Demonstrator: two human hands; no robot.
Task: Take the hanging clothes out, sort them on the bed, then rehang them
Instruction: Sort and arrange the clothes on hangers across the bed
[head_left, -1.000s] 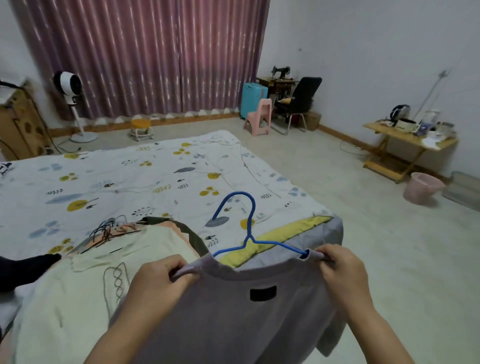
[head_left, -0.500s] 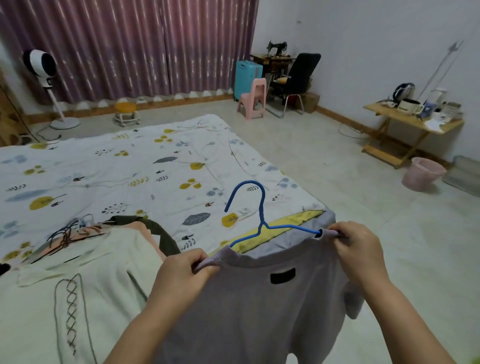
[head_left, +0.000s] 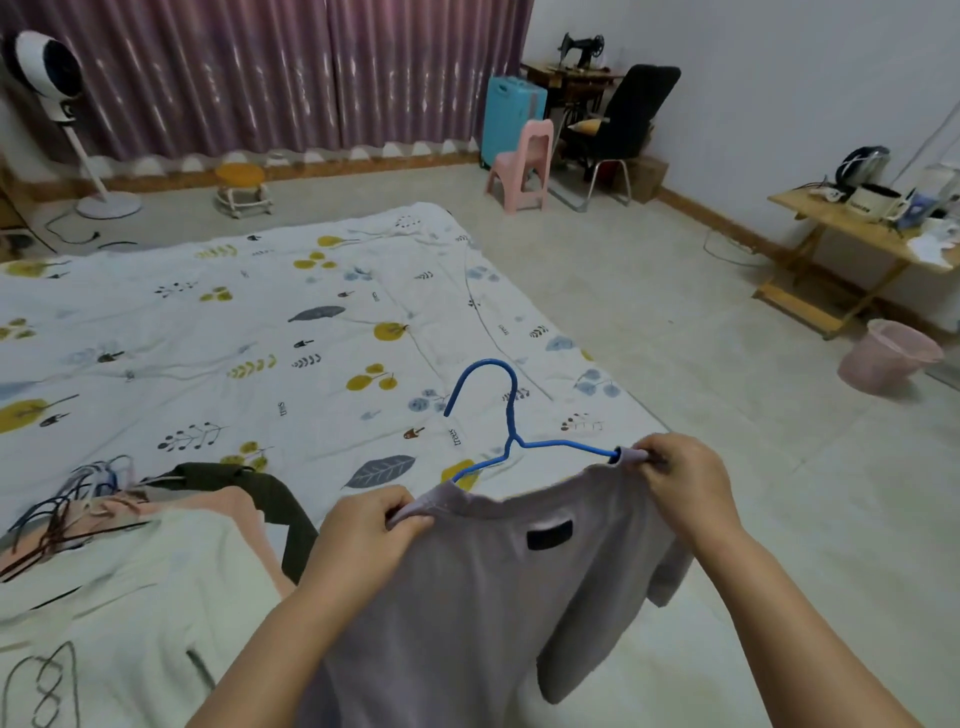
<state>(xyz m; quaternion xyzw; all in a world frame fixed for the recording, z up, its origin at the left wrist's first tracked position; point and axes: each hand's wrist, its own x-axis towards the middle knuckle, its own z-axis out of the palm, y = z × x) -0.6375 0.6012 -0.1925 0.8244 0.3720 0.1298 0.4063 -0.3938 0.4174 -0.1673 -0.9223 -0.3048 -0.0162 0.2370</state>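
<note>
Shirt (head_left: 467, 597) and hanger (head_left: 511, 441) lifted slightly, shifted toward frame right; both hands carried along, left hand (head_left: 358, 535) now nearer frame centre.

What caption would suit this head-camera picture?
Both hands, left and right, hold a lilac T-shirt on a blue hanger beside the bed.
</note>
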